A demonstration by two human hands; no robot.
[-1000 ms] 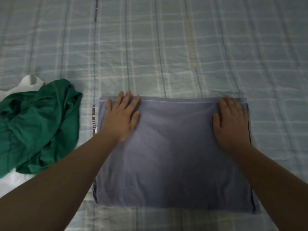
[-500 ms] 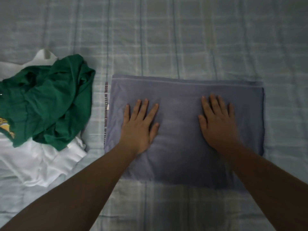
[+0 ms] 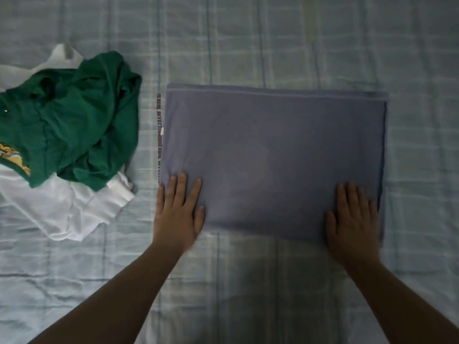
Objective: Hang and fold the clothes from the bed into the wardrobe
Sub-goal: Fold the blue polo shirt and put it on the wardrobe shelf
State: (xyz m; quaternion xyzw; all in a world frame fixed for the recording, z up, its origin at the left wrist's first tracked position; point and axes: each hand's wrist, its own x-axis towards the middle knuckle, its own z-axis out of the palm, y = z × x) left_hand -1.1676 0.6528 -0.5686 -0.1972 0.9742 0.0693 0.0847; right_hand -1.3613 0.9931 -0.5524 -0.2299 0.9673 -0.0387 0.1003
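A flat folded blue-grey cloth rectangle point(image 3: 273, 157) lies in the middle of the bed, on the pale check bed sheet point(image 3: 273, 45). A thin strip w/ dark red letters point(image 3: 159, 125) runs along its left edge.

L hand point(image 3: 177, 214) lies flat on the cloth's near left corner, fingers straight & a bit spread, holding nothing. Its palm hangs over the near edge onto the sheet. R hand point(image 3: 354, 224) lies flat on the near right corner, fingers straight too, holding nothing.

Toward the bed's left side, apart from the cloth, a crumpled green shirt point(image 3: 74, 120) sits on top of a white piece of clothing point(image 3: 69, 212).
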